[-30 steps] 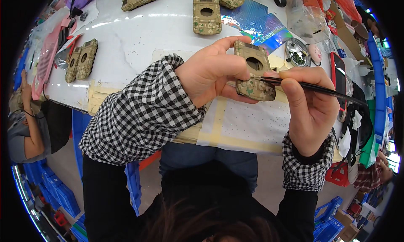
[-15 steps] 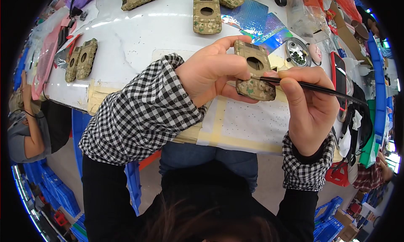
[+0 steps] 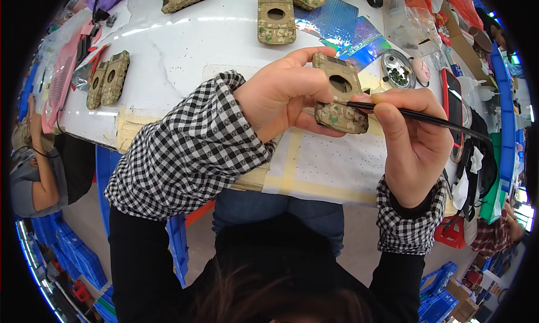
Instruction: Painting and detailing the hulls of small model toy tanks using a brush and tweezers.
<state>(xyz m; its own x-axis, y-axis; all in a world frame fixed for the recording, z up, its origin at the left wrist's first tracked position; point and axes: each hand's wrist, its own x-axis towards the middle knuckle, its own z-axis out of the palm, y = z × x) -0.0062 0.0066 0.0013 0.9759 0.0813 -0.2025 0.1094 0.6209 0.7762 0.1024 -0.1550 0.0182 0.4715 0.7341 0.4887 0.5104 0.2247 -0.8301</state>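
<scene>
A camouflage-patterned model tank hull [image 3: 355,121] with a round opening is tilted above the table. My left hand [image 3: 292,95] grips it from its left side, thumb on the top face and fingers around the edge. Black slim tweezers [image 3: 418,117] lie in a pinch between the thumb and fingers of my right hand [image 3: 415,143]. Their tip rests on or just over the hull's top, close to my left thumb. Whether the tip holds a tiny part is too small to tell. Beneath the hands, a white sheet [image 3: 331,166] with many tiny dark specks is taped down.
More camouflage hulls lie around, one [image 3: 276,20] beyond my hands and a pair [image 3: 108,80] at the left. A round clear dish [image 3: 398,69] holds small dark green pieces. A red-edged phone [image 3: 452,95] sits at the right. Another person's arm [image 3: 45,171] shows far left.
My left thumb has shifted slightly on the hull. The tweezers and the hull stay almost in the same place.
</scene>
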